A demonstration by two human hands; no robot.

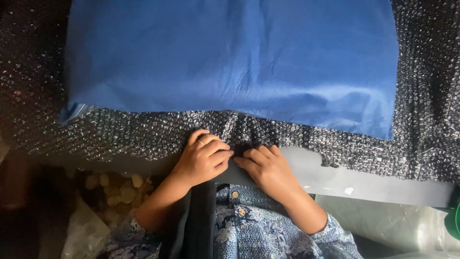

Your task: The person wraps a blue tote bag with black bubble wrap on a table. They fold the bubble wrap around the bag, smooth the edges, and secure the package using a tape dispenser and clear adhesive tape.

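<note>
**Both hands pinch the bubble wrap edge**

The dark sheet of bubble wrap (143, 134) lies across the grey surface (364, 182). At 6 o'clock the left hand (203, 160) and right hand (268, 168) each close their grip on its bunched edge. At 12 o'clock lies a blue fabric cushion (230, 57). Hard pulling may worsen the torn edge at 4 o'clock.

Pale stones (120, 187), green object (454, 220)

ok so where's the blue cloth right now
In the head view the blue cloth lies spread across the upper middle of the frame on the bubble wrap sheet, just beyond the left hand and right hand.
</note>
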